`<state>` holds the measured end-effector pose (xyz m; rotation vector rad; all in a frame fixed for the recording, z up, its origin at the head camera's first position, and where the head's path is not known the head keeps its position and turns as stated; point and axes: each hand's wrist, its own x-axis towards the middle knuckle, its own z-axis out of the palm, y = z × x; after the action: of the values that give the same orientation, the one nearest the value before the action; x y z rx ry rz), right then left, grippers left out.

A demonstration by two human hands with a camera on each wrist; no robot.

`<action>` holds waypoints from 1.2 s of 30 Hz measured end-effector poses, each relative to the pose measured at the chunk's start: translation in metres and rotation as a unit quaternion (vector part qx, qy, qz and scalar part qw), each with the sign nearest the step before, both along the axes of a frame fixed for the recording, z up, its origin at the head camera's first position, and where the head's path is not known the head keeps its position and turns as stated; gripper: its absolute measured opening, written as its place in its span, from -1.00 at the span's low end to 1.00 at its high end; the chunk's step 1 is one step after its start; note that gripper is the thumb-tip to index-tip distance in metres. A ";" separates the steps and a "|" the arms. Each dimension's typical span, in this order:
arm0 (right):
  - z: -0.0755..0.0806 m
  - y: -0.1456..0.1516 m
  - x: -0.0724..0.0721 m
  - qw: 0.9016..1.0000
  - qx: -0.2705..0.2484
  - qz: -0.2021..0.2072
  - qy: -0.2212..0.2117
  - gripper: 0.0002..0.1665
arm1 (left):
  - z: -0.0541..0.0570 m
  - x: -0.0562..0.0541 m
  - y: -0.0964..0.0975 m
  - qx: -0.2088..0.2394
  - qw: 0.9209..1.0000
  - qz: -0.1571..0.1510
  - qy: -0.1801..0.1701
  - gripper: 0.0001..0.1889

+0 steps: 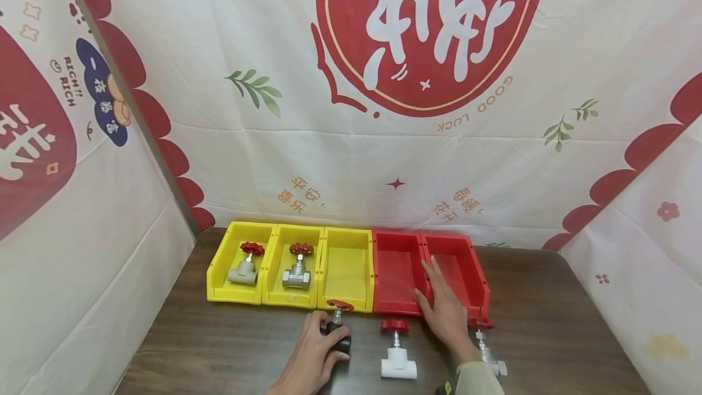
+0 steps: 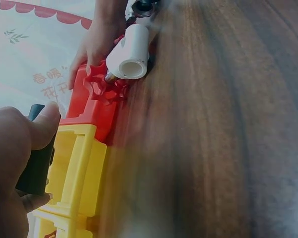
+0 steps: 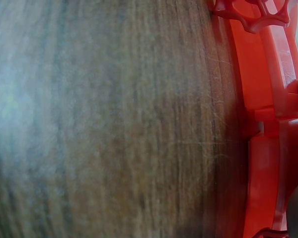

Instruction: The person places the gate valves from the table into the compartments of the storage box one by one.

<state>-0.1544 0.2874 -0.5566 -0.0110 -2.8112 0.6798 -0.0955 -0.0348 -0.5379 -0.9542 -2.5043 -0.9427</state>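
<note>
My left hand grips a valve with a black body and a red handwheel, just in front of the third yellow bin. In the left wrist view, thumb and fingers are around the black body. My right hand reaches over the front of two red bins, its fingers extended near the wall between them. Between the hands, a white valve with a red handwheel lies on the table. Beside my right wrist is a metal valve, partly hidden by the arm.
Two more yellow bins stand at the left of the row. One holds a grey valve, the other a metal valve, both with red handwheels. The bins sit on a dark wooden table against a printed cloth backdrop.
</note>
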 end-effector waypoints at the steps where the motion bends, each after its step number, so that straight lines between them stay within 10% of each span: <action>1: 0.000 0.000 0.000 1.000 0.000 0.000 0.000 0.19 | 0.001 -0.001 0.001 -0.001 1.000 0.001 -0.003 -0.70; 36: 0.000 0.000 0.000 1.000 -0.002 -0.003 -0.001 0.19 | 0.027 -0.050 0.030 0.016 0.998 0.033 0.047 -0.70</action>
<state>-0.1547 0.2878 -0.5567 -0.0205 -2.8110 0.6839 -0.1457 -0.0044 -0.5113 -0.8794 -2.4188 -0.8945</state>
